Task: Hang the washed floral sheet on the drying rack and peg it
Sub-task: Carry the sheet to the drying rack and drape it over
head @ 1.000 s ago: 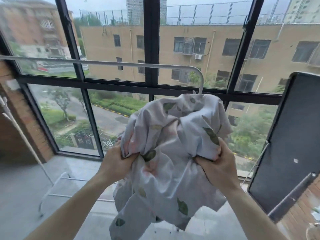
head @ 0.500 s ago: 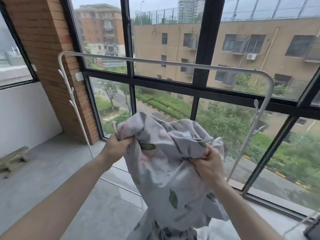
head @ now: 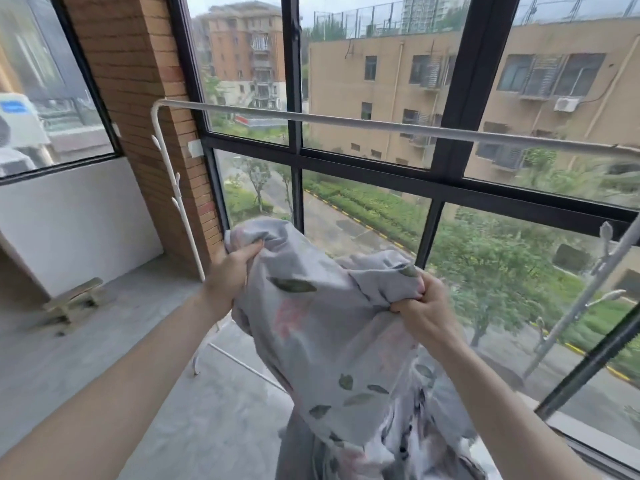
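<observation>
The floral sheet [head: 322, 341] is pale grey with green leaves and pink blooms, bunched up in front of me and trailing down to the lower edge. My left hand [head: 230, 275] grips its upper left edge. My right hand [head: 424, 311] grips a fold at its upper right. The white drying rack [head: 346, 121] stands beyond the sheet; its top bar runs above the cloth from left to far right, with a hooked side post [head: 176, 209] on the left. The sheet hangs below the bar and does not touch it. No pegs are visible.
A black-framed window wall [head: 450, 123] stands right behind the rack. A brick pillar [head: 145, 98] rises at the left. A small wooden stool [head: 74, 301] sits on the grey concrete floor [head: 104, 358] by the white wall.
My view has swung left, bringing the rack's left end and the brick pillar into sight. Both hands keep their hold and have spread a little wider along the sheet.
</observation>
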`<act>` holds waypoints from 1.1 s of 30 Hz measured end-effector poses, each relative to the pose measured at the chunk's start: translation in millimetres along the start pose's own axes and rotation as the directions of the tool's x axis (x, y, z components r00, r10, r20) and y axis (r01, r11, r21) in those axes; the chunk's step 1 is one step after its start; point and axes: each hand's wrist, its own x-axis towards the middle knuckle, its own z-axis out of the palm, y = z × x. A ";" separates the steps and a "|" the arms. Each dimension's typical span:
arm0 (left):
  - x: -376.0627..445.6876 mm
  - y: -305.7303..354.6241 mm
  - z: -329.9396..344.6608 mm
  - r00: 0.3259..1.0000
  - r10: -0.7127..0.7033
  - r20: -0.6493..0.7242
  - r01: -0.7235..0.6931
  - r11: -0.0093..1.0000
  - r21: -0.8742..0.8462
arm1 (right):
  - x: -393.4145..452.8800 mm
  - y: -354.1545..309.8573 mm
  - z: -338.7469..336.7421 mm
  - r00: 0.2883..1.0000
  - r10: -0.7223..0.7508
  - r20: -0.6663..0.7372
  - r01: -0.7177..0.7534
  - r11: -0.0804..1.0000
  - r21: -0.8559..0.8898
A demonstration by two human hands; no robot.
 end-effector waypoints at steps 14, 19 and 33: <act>139.9 -46.9 -145.3 0.829 -0.411 0.379 -0.184 0.439 0.879 | 33.1 -16.5 65.2 0.985 -0.078 -0.155 0.065 0.994 -0.088; 153.7 -63.5 -150.7 0.745 -0.523 0.414 -0.517 -0.059 0.854 | 37.4 -37.8 105.1 0.996 -0.083 -0.032 0.078 0.986 -0.144; 148.5 -120.5 -46.4 0.648 -0.239 0.723 -0.557 0.497 0.665 | 3.6 -70.7 134.3 0.979 -0.010 0.205 0.129 0.808 -0.575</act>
